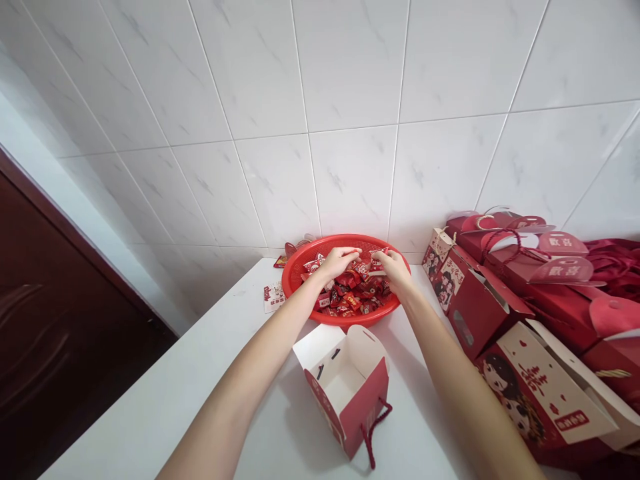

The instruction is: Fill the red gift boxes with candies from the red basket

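A red plastic basket (345,321) full of small red-wrapped candies (351,301) stands near the wall. Over its left half, my left hand (341,261) has its fingers bent together; what they hold, if anything, is too small to name. My right hand (393,268), at the basket's right side, is closed on a red-and-white wrapped candy (379,256). In front of the basket, between my forearms, an open red and cream gift box (364,407) stands with its flaps up and a dark red cord handle hanging over its near side. Only its pale inside shows.
Several red and cream gift boxes (555,380) are stacked along the right side, some with rope handles. Dark red fabric (617,263) lies behind them. A printed card (273,297) lies left of the basket. A tiled wall (350,167) bounds the white table (200,393).
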The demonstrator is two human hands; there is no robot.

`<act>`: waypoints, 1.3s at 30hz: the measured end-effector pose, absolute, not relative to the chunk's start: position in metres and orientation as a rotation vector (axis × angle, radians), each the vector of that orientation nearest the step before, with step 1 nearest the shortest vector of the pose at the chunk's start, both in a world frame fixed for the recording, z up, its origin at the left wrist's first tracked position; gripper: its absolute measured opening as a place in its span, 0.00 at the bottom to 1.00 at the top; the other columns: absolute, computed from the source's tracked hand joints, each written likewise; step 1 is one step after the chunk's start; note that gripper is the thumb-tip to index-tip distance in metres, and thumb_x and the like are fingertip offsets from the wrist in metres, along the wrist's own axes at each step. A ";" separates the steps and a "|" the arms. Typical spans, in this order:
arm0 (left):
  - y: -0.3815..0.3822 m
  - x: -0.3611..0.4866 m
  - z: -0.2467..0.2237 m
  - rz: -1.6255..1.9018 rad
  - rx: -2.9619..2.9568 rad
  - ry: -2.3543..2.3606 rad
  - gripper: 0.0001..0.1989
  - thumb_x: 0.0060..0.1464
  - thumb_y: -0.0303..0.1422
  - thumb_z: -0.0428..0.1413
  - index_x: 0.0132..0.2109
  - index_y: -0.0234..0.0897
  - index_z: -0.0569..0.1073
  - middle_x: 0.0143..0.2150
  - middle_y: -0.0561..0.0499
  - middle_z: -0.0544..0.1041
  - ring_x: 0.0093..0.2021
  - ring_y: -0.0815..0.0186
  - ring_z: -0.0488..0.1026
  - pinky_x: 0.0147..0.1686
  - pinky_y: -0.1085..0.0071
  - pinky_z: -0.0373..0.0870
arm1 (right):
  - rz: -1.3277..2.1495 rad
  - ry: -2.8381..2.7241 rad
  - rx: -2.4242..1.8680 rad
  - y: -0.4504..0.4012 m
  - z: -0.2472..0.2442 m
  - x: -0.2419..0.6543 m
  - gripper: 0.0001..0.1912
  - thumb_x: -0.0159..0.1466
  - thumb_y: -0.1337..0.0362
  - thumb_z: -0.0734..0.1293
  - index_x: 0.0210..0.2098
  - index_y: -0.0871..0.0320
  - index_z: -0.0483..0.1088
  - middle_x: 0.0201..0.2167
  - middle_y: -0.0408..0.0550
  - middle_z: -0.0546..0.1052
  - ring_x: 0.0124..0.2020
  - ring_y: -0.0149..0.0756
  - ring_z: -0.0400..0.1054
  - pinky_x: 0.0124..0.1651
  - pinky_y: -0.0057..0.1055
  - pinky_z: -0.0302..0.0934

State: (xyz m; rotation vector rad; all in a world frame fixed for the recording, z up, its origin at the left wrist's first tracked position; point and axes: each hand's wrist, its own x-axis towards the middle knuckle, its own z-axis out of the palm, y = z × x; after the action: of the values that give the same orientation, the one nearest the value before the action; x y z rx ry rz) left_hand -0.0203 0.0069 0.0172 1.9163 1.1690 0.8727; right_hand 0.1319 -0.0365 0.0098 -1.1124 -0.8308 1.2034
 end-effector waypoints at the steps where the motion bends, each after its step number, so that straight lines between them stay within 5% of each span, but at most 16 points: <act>1: 0.006 -0.018 0.018 0.862 1.925 1.170 0.16 0.59 0.41 0.53 0.45 0.35 0.79 0.37 0.49 0.80 0.38 0.60 0.74 0.40 0.65 0.72 | 1.210 -0.850 -1.127 -0.037 0.009 0.132 0.09 0.51 0.68 0.70 0.26 0.54 0.64 0.17 0.41 0.73 0.18 0.33 0.68 0.16 0.25 0.55; 7: 0.006 -0.011 0.017 0.817 1.829 0.939 0.19 0.56 0.33 0.49 0.48 0.34 0.80 0.42 0.47 0.82 0.42 0.60 0.76 0.45 0.64 0.72 | 1.246 -0.963 -1.174 -0.040 0.010 0.131 0.07 0.52 0.69 0.69 0.28 0.55 0.67 0.20 0.43 0.75 0.21 0.34 0.70 0.17 0.24 0.59; 13: 0.005 -0.017 0.010 0.960 1.701 0.989 0.26 0.47 0.22 0.55 0.55 0.36 0.76 0.50 0.46 0.80 0.48 0.60 0.75 0.51 0.64 0.72 | 1.215 -0.897 -1.187 -0.041 0.012 0.130 0.13 0.52 0.71 0.70 0.30 0.54 0.61 0.24 0.41 0.75 0.24 0.34 0.73 0.20 0.25 0.66; 22: 0.008 -0.019 0.008 0.976 1.548 0.862 0.27 0.44 0.21 0.64 0.53 0.34 0.74 0.42 0.47 0.79 0.40 0.64 0.77 0.47 0.63 0.75 | 1.195 -0.971 -0.991 -0.040 0.009 0.133 0.16 0.41 0.71 0.76 0.28 0.58 0.69 0.26 0.43 0.77 0.24 0.32 0.72 0.25 0.26 0.68; 28: 0.008 -0.018 0.002 0.759 1.692 0.872 0.23 0.44 0.28 0.67 0.51 0.37 0.78 0.42 0.48 0.81 0.39 0.63 0.78 0.43 0.65 0.76 | 1.077 -0.837 -0.965 -0.036 0.009 0.135 0.15 0.38 0.70 0.74 0.19 0.57 0.64 0.17 0.36 0.69 0.21 0.27 0.65 0.24 0.25 0.64; 34: 0.006 -0.014 0.001 0.545 2.093 1.036 0.21 0.53 0.25 0.56 0.55 0.36 0.76 0.42 0.48 0.81 0.37 0.64 0.77 0.37 0.70 0.74 | 1.087 -0.894 -0.964 -0.038 0.009 0.134 0.13 0.39 0.68 0.74 0.21 0.56 0.66 0.20 0.38 0.72 0.24 0.30 0.67 0.27 0.28 0.66; 39: 0.003 -0.014 -0.003 0.280 2.252 1.156 0.22 0.44 0.19 0.57 0.47 0.36 0.81 0.36 0.50 0.82 0.37 0.61 0.77 0.37 0.72 0.71 | 1.082 -0.846 -0.989 -0.039 0.012 0.133 0.12 0.40 0.69 0.72 0.22 0.56 0.66 0.21 0.37 0.72 0.24 0.29 0.67 0.28 0.27 0.66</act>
State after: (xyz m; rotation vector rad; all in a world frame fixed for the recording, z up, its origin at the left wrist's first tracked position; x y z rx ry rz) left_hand -0.0144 0.0035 -0.0034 2.2522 1.1563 0.2799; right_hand 0.1328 -0.0387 0.0120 -0.9895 -0.8460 1.0821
